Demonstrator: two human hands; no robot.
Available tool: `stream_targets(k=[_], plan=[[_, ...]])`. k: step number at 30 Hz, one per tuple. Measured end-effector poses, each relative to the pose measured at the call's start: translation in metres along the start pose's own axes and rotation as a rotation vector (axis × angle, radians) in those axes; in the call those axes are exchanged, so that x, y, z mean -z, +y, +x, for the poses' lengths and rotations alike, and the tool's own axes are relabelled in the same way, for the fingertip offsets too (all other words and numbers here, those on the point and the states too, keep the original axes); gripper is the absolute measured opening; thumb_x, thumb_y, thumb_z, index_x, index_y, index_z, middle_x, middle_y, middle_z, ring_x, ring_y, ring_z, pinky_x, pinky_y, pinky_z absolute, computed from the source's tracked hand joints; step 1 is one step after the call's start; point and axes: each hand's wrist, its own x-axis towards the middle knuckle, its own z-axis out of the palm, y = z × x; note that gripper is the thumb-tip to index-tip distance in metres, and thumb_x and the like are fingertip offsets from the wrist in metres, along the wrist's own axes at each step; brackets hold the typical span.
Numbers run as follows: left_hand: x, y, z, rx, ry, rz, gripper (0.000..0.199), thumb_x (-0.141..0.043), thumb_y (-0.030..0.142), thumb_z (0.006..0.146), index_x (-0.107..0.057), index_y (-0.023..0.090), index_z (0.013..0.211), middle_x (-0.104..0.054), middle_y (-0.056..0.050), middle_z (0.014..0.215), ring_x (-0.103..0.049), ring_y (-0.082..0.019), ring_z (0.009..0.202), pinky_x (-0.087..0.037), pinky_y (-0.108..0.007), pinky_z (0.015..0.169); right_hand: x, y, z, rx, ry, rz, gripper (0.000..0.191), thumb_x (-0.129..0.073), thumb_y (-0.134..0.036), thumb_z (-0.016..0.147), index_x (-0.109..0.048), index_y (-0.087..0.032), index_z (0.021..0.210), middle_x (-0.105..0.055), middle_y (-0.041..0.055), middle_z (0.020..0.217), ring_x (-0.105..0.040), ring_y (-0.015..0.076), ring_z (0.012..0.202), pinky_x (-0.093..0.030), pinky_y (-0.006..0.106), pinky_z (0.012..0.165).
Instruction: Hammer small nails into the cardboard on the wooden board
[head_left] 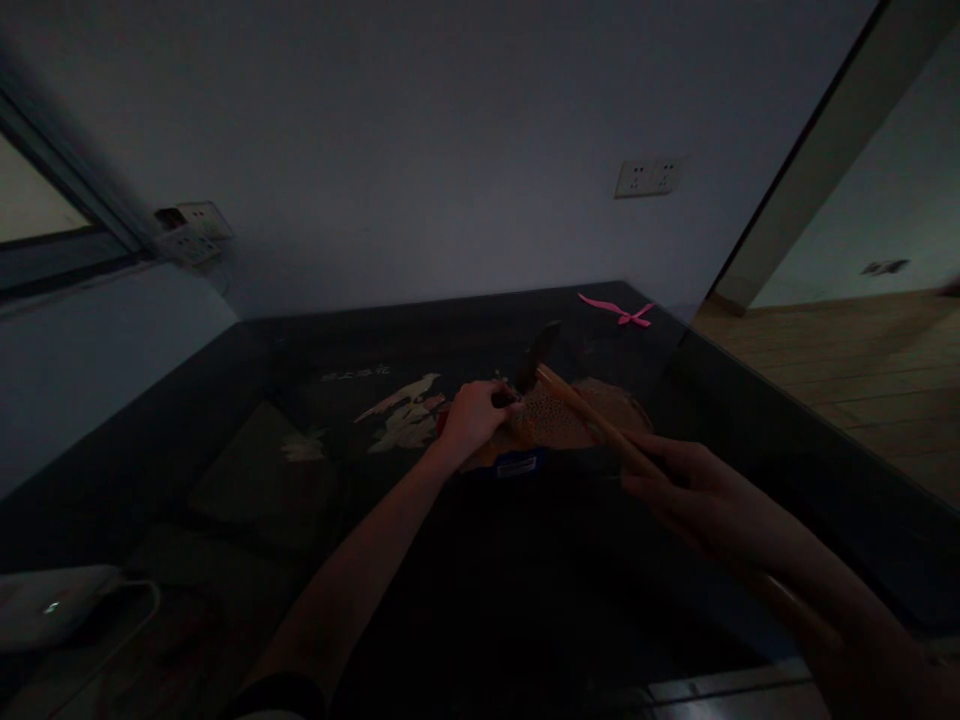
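Note:
My right hand (679,480) is wrapped round the wooden handle of a hammer (600,420). The dark curved head of the hammer points away from me, tilted, just beyond my left hand (476,415). The thumb and forefinger of that hand are pinched together, and what lies between them is too small and dark to make out. Beneath both hands lies a brown, spotted flat piece (551,418) on the dark tabletop (450,590). A blue strip with a pale label (517,464) shows at its near edge.
A pink ribbon (626,317) lies at the table's far right corner. Pale bird and flower decoration (405,410) marks the surface left of my hand. A white device with a cable (60,605) is at the lower left. The wall with sockets (649,177) stands behind.

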Motion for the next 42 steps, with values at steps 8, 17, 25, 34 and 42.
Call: stream_targets(k=[8,17,25,34,42], plan=[[0.002,0.000,0.000,-0.014,0.011,0.031,0.015,-0.066,0.029,0.077,-0.072,0.018,0.086,-0.073,-0.005,0.089,-0.066,-0.019,0.083,-0.049,-0.030,0.077,0.004,0.000,-0.009,-0.018,0.088,0.100,0.067,-0.065,-0.043,0.076,-0.048,-0.015,0.134,-0.041,-0.0080,0.052,-0.036,0.0065,0.036,-0.030,0.016,0.029],[0.022,0.015,-0.005,-0.163,0.180,-0.019,0.042,-0.073,0.031,0.071,-0.062,0.019,0.109,-0.069,-0.004,0.094,-0.064,-0.017,0.082,-0.051,-0.031,0.076,-0.022,0.049,-0.032,0.060,0.216,0.574,0.060,-0.066,-0.052,0.075,-0.055,-0.019,0.124,-0.051,-0.0039,0.058,-0.032,0.0028,0.030,-0.025,0.015,0.025],[0.056,-0.028,-0.041,-0.146,0.167,0.140,0.057,-0.061,0.050,0.076,-0.051,0.018,0.123,-0.057,-0.012,0.124,-0.054,-0.026,0.116,-0.042,-0.044,0.099,-0.033,0.072,-0.054,0.185,0.177,0.964,0.039,-0.061,-0.045,0.082,-0.054,-0.032,0.118,-0.052,-0.0050,0.057,-0.040,0.0049,0.027,-0.033,0.013,0.025],[0.023,-0.035,-0.056,-0.086,-0.136,0.483,0.101,-0.059,0.070,0.064,-0.032,0.010,0.140,-0.031,-0.020,0.148,-0.025,-0.036,0.137,-0.021,-0.049,0.112,-0.001,0.061,-0.072,0.136,0.181,0.527,0.029,-0.067,-0.039,0.079,-0.053,-0.025,0.101,-0.060,-0.0015,0.072,-0.052,0.0084,0.041,-0.042,0.018,0.036],[0.013,-0.033,-0.048,-0.131,-0.078,0.470,0.080,-0.062,0.058,0.069,-0.041,0.014,0.132,-0.046,-0.015,0.135,-0.042,-0.032,0.125,-0.034,-0.043,0.106,0.036,0.095,-0.093,0.058,0.472,-0.125,0.035,-0.069,-0.049,0.071,-0.067,-0.024,0.096,-0.070,0.0047,0.089,-0.065,0.0249,0.081,-0.055,0.029,0.064]])
